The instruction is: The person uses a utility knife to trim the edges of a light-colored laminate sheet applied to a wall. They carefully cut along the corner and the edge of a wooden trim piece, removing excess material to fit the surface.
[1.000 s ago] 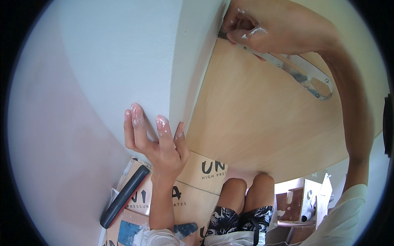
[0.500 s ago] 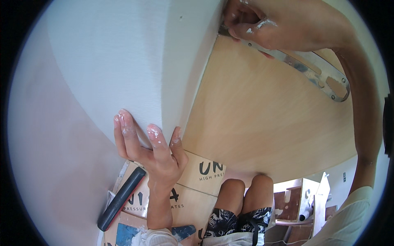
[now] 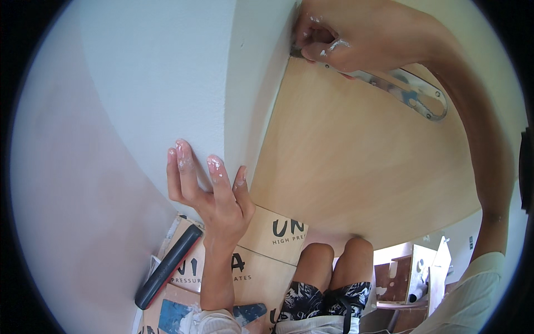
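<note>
- Pinched between the thumb and curled fingers of my right hand (image 3: 359, 40) was the silver-handled tool (image 3: 392, 88), held close to its dark end.
- That dark end sat at the corner where the white wall (image 3: 161, 83) met the tan panel (image 3: 356, 161); my fingers partly hid it.
- Away from my grip, the tool's handle slanted down to the right, over the panel.
- Lower down, my left hand (image 3: 222, 214) was spread, white-flecked fingers on the wall's broad face and thumb around its edge; how hard they pressed, I couldn't tell.
- Beneath that hand lay printed boards (image 3: 272, 239), with a long black-and-red bar (image 3: 168, 267) over them and a white-smeared blue piece (image 3: 169, 318) near my sleeve.
- Patterned shorts (image 3: 347, 298) showed below my knees at the lower edge.
</note>
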A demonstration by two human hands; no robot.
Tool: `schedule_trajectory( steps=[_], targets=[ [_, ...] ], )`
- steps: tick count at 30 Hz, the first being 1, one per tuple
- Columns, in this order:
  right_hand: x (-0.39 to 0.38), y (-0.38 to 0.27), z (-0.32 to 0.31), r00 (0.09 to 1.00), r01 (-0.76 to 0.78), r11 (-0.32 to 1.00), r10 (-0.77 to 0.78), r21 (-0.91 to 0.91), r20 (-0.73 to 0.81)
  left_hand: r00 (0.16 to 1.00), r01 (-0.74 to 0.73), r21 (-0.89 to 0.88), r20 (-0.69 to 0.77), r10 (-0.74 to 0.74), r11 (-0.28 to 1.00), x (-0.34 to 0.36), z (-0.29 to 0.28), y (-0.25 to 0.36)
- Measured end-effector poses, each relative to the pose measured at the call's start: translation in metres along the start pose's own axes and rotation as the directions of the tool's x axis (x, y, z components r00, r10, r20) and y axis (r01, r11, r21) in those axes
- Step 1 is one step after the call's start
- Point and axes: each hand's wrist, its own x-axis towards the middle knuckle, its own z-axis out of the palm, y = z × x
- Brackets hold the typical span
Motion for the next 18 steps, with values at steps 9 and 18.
schedule_trajectory(
  steps=[9,18],
  targets=[
    [0.007,0.011,0.03,0.961,0.183,0.983,-0.186,-0.036,-0.206,1.0,-0.024,0.009,-0.002,0.024,1.0,-0.002,0.003,-0.003],
    [-0.023,-0.001,0.009,0.979,-0.029,0.986,0.061,0.162,-0.192,0.998,-0.009,-0.034,-0.055,0.007,0.999,-0.002,0.003,-0.003]
  ],
)
